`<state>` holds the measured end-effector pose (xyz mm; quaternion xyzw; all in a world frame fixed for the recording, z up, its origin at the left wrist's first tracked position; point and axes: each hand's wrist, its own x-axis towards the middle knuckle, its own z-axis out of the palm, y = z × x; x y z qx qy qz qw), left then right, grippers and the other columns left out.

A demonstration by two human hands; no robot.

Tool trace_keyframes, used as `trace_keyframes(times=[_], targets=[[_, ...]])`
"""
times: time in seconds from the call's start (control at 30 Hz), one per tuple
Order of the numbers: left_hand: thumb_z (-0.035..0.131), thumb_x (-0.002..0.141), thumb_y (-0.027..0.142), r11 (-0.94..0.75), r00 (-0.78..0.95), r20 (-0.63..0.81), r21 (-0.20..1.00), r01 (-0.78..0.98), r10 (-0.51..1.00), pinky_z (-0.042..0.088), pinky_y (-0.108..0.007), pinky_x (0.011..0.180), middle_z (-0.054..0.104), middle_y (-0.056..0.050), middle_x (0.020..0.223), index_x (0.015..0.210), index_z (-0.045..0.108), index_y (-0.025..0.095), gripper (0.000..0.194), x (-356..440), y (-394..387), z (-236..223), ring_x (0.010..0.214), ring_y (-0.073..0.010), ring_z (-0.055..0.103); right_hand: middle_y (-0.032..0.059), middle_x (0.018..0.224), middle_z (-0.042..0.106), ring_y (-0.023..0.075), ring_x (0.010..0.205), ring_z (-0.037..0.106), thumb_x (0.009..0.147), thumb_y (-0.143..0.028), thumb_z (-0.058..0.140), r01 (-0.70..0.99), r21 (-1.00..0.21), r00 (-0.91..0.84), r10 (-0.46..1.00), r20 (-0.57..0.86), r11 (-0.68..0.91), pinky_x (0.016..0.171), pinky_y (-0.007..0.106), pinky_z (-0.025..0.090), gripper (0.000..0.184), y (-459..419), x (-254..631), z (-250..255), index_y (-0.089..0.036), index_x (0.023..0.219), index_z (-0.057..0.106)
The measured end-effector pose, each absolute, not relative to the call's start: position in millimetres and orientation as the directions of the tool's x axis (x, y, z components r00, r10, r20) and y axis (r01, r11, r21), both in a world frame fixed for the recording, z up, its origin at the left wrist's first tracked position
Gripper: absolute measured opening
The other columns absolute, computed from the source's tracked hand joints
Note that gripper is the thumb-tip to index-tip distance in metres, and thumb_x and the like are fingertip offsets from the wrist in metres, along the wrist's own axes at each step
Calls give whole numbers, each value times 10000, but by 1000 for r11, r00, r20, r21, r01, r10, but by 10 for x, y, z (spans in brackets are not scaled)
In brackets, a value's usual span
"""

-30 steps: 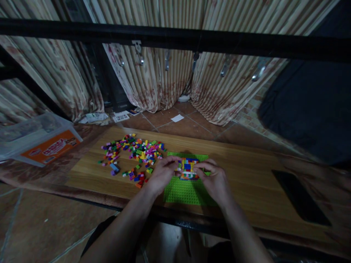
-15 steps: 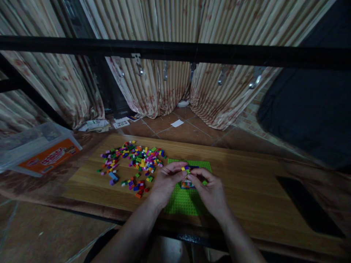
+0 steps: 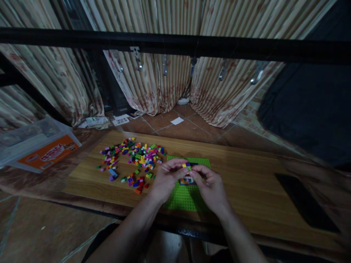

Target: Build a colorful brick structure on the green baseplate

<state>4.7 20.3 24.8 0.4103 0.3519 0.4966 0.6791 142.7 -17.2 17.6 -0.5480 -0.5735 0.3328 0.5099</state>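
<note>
Farthest left, loose bricks (image 3: pixel 144 157) lie scattered on the worktop (image 3: pixel 246 182); a sleeve or forearm brushing their near edge could push some about. The left hand (image 3: pixel 164 179) has its grip pinched on a small brick cluster (image 3: pixel 187 166), held above the green baseplate (image 3: pixel 182 201). Uneven thumb pressure could pop a piece loose. Below the cluster sits a brick build (image 3: pixel 187 180), partly covered by the fingers, so a dropped piece could land on it or a knuckle knock it. The right hand (image 3: pixel 211 184) closes thumb and forefinger on the cluster's other side; twisting against the left could split it.
</note>
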Motion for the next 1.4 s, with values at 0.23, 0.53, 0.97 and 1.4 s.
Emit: trace_keyframes(times=[0.23, 0.53, 0.97, 1.4], targets=[[804, 616, 235, 220, 352, -71, 889, -402, 933, 474, -240, 675, 705, -27, 766, 859, 734, 161, 263, 13, 207, 273, 678, -116, 607, -1, 690, 644, 136, 644, 585, 818, -365, 612, 202, -964, 85, 978, 192, 172, 613, 245, 477, 186, -184, 1460, 222, -191, 763, 651], [809, 577, 217, 275, 183, -216, 862, -425, 959, 451, -222, 640, 683, -11, 792, 807, 728, 168, 249, -69, 296, 256, 681, -93, 584, 24, 778, 685, 170, 717, 614, 790, -381, 646, 333, -933, 227, 948, 222, 139, 658, 291, 491, 189, -165, 1653, 204, -204, 816, 708], [796, 550, 194, 295, 107, -275, 876, -381, 955, 415, -200, 584, 661, -15, 761, 760, 720, 151, 228, -75, 320, 255, 664, -88, 558, 34, 886, 634, 196, 861, 602, 823, -254, 642, 709, -642, -41, 925, 377, 292, 791, 349, 472, 74, -141, 1626, 88, -249, 789, 708], [785, 558, 177, 291, 116, -267, 883, -367, 957, 412, -203, 579, 650, -5, 716, 744, 712, 142, 203, -87, 312, 255, 635, -84, 547, 37, 897, 647, 186, 844, 600, 840, -217, 616, 732, -610, -25, 906, 423, 305, 773, 324, 475, 125, -123, 1586, 33, -237, 760, 710]])
